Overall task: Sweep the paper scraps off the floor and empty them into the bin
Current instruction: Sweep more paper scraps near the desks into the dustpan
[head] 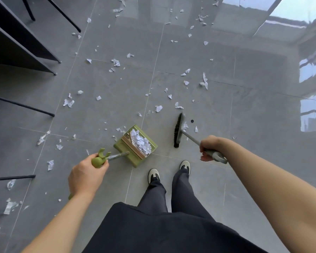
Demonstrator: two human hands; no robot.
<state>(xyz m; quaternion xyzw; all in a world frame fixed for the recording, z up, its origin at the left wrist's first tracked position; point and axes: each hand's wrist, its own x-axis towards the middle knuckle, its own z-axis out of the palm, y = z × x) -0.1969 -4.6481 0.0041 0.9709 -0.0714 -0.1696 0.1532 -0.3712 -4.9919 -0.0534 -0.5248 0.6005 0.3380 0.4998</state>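
Dark clothing (153, 232) is filling the bottom of the view, with two trouser legs running down to a pair of light shoes (169, 169) that are standing on the grey tiled floor (226, 114). Both bare forearms are reaching forward from either side.

On the left, the left hand (86, 177) is wrapping its fingers around the green grip of the dustpan handle (109, 157), which is slanting down to the green dustpan (135, 145). That dustpan is sitting on the floor just ahead of the shoes and is holding a heap of white paper scraps (141, 141) against its comb.

On the right, the right hand (209, 147) is clamping around the grey handle of the broom (179, 131), fingers curled tight. Its black bristles are resting on the tiles just to the right of the dustpan, apart from it, with a couple of scraps lying beside the broom head.

Many more loose scraps (117, 63) are lying scattered across the floor ahead and to the left. Black furniture legs (22, 106) and dark shelving (16, 42) are standing along the left edge. Bright window reflections are shining on the tiles at the upper right.
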